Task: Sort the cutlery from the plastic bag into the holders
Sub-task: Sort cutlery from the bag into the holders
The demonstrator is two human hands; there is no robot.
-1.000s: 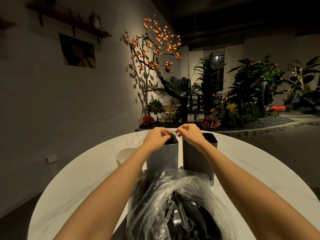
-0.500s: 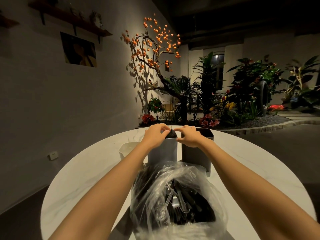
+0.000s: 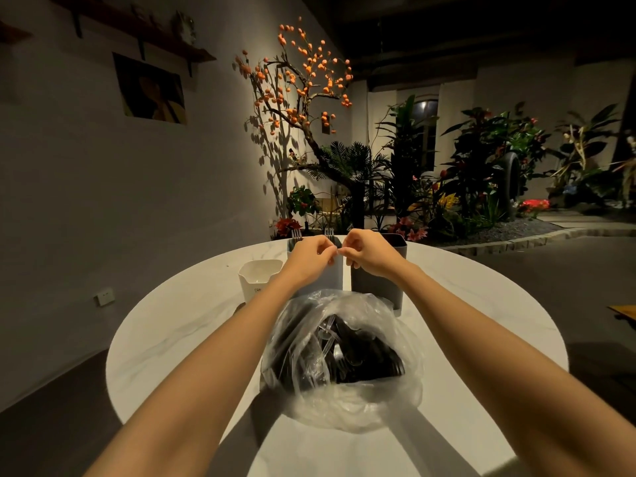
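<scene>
Cutlery (image 3: 344,356) lies heaped in the open plastic bag (image 3: 344,401) on the white table (image 3: 165,339), nearest me. Behind it stand three holders: white (image 3: 256,278), grey (image 3: 332,278), dark (image 3: 377,287). Fork tines (image 3: 296,234) stick up from the grey one. In front of it, my left hand (image 3: 308,258) and right hand (image 3: 366,254) curl their fingers, tips nearly meeting, seemingly pinching something tiny I cannot identify.

Both hands up over the middle holder

My left hand (image 3: 309,258) and right hand (image 3: 366,254) meet fingertip to fingertip, fingers curled, above the grey holder (image 3: 332,277) where fork tines (image 3: 296,234) poke up; the plastic bag (image 3: 340,359) of cutlery sits nearer me on the white table (image 3: 179,339).
</scene>
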